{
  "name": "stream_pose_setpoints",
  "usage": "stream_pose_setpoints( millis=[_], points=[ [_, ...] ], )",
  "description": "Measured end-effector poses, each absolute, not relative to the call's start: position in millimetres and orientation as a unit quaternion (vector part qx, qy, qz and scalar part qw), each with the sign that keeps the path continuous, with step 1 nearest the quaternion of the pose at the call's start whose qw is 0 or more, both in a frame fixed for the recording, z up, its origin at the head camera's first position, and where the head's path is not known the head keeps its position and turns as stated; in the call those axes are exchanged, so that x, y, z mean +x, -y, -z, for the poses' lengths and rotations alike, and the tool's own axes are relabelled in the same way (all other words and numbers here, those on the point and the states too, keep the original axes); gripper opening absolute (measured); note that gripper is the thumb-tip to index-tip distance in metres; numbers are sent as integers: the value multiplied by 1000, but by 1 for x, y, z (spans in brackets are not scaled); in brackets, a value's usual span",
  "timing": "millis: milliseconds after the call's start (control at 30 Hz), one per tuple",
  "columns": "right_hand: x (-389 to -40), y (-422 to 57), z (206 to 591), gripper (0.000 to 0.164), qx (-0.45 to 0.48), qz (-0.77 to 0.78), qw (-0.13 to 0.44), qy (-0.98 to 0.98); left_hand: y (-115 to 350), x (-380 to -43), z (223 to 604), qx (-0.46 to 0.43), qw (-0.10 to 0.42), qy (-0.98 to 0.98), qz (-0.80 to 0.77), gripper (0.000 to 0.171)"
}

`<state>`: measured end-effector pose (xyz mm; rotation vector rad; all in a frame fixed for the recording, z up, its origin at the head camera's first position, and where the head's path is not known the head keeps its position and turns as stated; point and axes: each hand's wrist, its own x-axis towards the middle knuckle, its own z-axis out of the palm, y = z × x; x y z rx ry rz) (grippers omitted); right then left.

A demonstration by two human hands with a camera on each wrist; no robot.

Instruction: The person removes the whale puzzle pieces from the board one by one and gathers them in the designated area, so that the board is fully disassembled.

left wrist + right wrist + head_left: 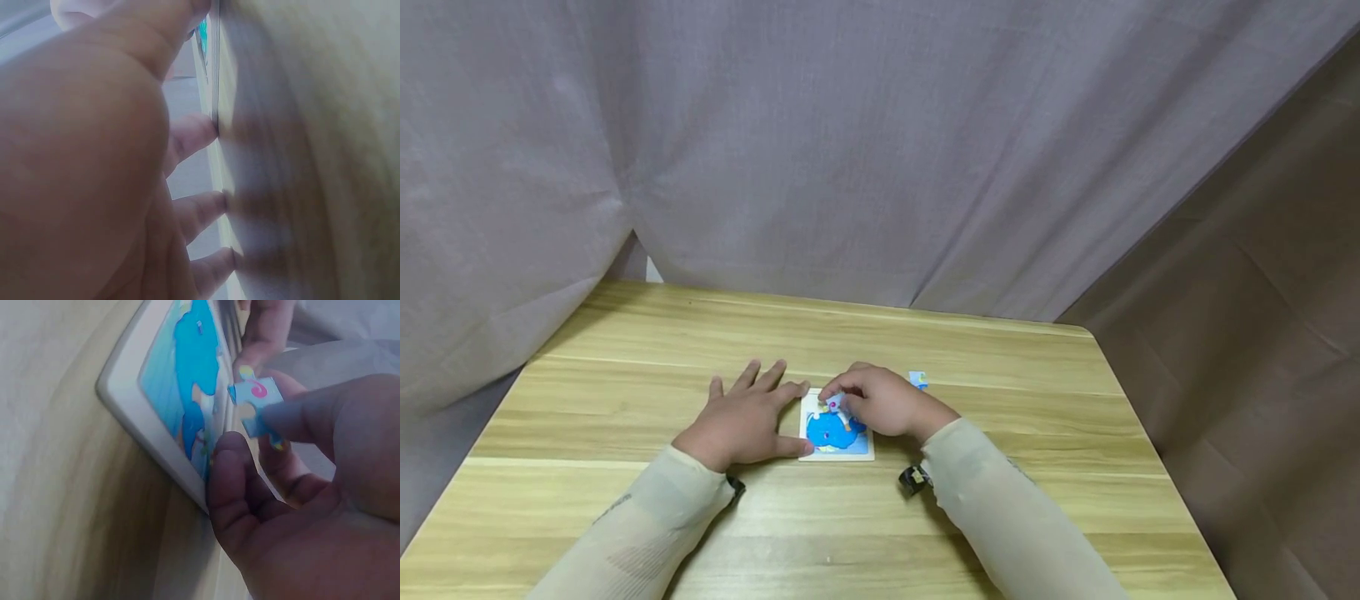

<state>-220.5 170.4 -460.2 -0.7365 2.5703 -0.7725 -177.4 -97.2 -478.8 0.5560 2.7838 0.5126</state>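
A small square jigsaw board (844, 457) with a pale border and a blue whale-like picture lies on the table. My right hand (887, 403) pinches a light-blue puzzle piece (265, 394) with a pink swirl between thumb and fingers, just over the board's upper part. In the right wrist view this piece is tilted and apart from the picture (197, 356). With fingers spread, my left hand (743, 423) rests at the board's left side, its thumb and index fingertip touching the border. The left wrist view shows those fingers (194, 131) meeting the tabletop; the board is mostly hidden there.
Another puzzle piece (917, 379), light blue, lies on the table behind my right hand, partly hidden by it. The wood-grain table (820, 533) ends at a grey curtain (790, 150) at the back, and brown cloth (1262, 333) hangs on the right.
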Motion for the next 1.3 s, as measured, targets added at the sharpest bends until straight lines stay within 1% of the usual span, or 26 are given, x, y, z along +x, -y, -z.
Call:
stream_pose_setpoints(
  millis=[167,300,500,767,900,1067,1300],
  points=[
    [-218,-176,459,33,-239,309,147,-909,97,-177,478,192,129,-957,-177,97],
    [-217,-181,461,28,-196,337,125,-913,97,-178,479,192,130,-957,-177,98],
    [-219,-193,465,25,-116,434,116,-886,96,-178,479,191,133,-956,-179,99],
    [-220,-212,466,10,-84,483,107,-865,96,-178,479,187,134,-956,-183,98],
    [-222,-220,465,10,-78,494,105,-860,97,-177,479,189,133,-955,-184,97],
    [-224,-232,460,11,-69,485,87,-868,97,-177,478,189,135,-954,-188,96],
    [-228,-252,458,11,-33,471,64,-879,97,-177,479,189,135,-954,-191,97]
  ],
)
